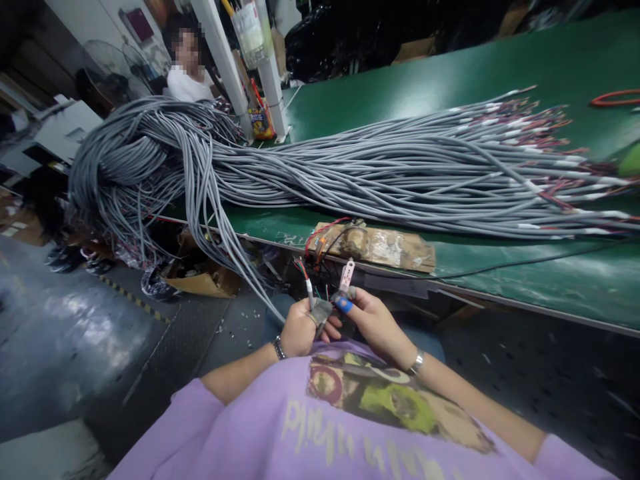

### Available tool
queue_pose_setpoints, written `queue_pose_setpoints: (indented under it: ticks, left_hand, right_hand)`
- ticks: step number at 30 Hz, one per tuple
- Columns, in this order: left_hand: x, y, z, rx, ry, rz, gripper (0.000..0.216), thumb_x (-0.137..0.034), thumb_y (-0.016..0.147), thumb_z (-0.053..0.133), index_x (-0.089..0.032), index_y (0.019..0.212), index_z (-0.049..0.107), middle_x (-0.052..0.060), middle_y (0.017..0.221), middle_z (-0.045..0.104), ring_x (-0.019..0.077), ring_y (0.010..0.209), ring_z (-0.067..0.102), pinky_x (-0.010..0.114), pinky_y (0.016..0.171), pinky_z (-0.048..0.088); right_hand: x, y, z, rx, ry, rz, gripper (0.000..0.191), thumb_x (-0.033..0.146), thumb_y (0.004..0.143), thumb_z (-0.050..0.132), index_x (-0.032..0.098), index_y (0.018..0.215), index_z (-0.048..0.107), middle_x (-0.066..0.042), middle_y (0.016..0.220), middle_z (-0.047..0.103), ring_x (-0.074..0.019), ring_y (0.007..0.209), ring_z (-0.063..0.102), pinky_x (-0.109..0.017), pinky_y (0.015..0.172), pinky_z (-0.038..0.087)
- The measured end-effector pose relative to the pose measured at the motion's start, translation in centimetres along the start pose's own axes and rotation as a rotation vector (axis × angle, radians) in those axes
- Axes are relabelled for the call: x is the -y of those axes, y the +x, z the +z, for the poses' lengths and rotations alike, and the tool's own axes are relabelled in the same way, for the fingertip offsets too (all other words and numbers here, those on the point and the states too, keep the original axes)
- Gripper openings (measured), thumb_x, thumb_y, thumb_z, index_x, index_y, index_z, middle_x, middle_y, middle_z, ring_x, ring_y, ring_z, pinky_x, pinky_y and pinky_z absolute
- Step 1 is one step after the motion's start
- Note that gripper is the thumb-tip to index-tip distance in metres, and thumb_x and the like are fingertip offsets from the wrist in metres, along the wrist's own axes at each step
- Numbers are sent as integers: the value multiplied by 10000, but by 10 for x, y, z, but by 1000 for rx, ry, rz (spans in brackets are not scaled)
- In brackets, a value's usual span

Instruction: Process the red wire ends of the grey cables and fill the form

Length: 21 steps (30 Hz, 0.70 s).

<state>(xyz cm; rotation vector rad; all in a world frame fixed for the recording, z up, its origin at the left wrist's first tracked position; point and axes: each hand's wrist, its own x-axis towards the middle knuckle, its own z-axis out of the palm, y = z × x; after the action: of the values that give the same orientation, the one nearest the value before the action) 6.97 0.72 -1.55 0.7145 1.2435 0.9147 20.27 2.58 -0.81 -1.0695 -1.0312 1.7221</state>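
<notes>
My left hand [300, 328], with grey finger coverings, is closed around a grey cable [309, 291]. That cable's end points up, with a white band and several thin coloured wires fanning out. Close beside it, my right hand [373, 319] pinches a small flat pinkish-white handle [346, 277] with a hole in its tip. Blue tape wraps the right thumb. What lies at the handle's lower end is hidden by my fingers. A large bundle of grey cables [350, 163] stretches along the green table [500, 73], with white-banded, stripped ends at the right.
A worn wooden board [385, 247] with red and black leads lies at the table's near edge. White posts [273, 80] rise behind the bundle. A cardboard box [207, 277] stands below, left. Another person [187, 80] sits at the back left. A red loop [615, 98] lies far right.
</notes>
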Motion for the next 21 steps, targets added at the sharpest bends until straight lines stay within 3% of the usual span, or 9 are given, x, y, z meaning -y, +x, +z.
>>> queue_pose_setpoints:
  ticks: [8,17,21]
  left_hand:
    - [-4,-1,2,-21,-50,-17,648,-672,441,782,-145,742,553,30,543,642,134,380,581,175,321,328]
    - [-8,-5,-5,279,146,-64,577,-656,506,777,-140,626,548,40,497,619,102,364,544,178,345,330]
    - [-4,-3,-5,193,138,-45,595,-685,498,762,-152,608,523,37,495,617,109,370,555,170,330,296]
  right_hand:
    - [-9,6,-6,-75,56,49,468,594,535,790,194,664,585,22,618,566,-119,591,450,-279,602,372]
    - [-11,8,-8,30,179,250,452,502,468,852,172,622,585,32,543,531,-87,499,401,-255,519,282]
    - [-14,9,-9,-15,184,251,474,523,463,849,174,632,577,31,560,537,-85,504,394,-257,525,281]
